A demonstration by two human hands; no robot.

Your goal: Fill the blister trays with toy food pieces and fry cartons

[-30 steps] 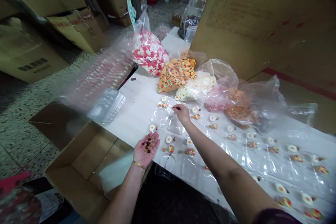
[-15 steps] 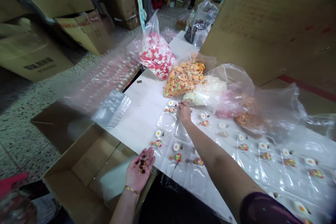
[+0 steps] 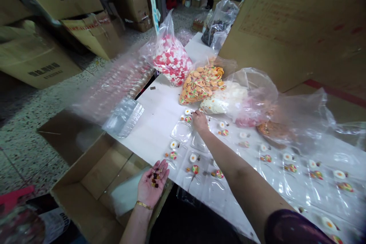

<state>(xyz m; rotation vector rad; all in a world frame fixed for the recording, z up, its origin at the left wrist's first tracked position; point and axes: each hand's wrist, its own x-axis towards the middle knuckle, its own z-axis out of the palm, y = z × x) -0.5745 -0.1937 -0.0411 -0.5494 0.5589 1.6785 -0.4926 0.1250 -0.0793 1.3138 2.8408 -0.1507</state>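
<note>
My left hand (image 3: 151, 186), palm up with its fingers stretched out, carries several small dark-brown and tan pieces (image 3: 155, 177) beside the table's near edge. My right hand (image 3: 200, 121) reaches across the table with fingers pinched together; whatever is between them is too small to make out. It is at the farthest clear plastic packet, close to a fried-egg miniature (image 3: 187, 111) and a round red-green miniature (image 3: 188, 119). More clear packets (image 3: 197, 143) lie in rows, many topped with an egg miniature (image 3: 193, 158), a round colourful piece (image 3: 195, 169) and small brown bits.
Behind the packets stand bags of red-and-white pieces (image 3: 173, 61), orange pieces (image 3: 201, 82) and white pieces (image 3: 219, 101). A stack of clear sleeves (image 3: 124, 116) lies at the table's left edge. An open carton (image 3: 94, 177) is below. A large cardboard panel (image 3: 294, 26) rises at the right.
The view has shifted very slightly. My right hand's fingertips have edged left, closer to the egg miniature; my left hand still carries the brown pieces.
</note>
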